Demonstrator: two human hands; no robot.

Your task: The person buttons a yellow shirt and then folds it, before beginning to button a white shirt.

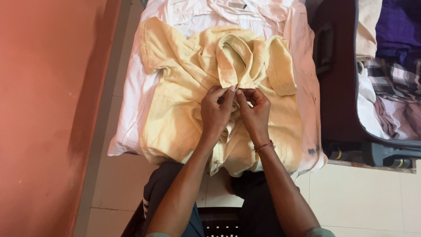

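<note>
Left of the fingers runs an orange wall (48, 109), and beside it a white cloth (131, 109) covers the surface the work lies on. On that cloth, spread front-up, is the pale yellow shirt (175, 118), its short sleeve out toward the wall and its collar (234, 59) standing just beyond the fingertips. The left hand (215, 112) has its fingers drawn narrow, pinching one edge of the shirt's front opening right below the collar; the right hand (254, 109), with a thin red band (264, 146) at the wrist, meets it almost fingertip to fingertip, fingers likewise closed tight on the opposite edge. From how they sit, I'd judge the top of the front is being fastened, a button worked through its hole, though the button itself is hidden between the fingers. Finishing that would call for a small, steady push with one hand while the other keeps the fabric taut. The shirt looks soft and creased, bunched around the collar, with the lower front hanging over the near edge toward the person's knees. Right of the fingers, well apart, an open suitcase (337, 87) holds folded clothes (390, 87), some checked, some purple.
</note>
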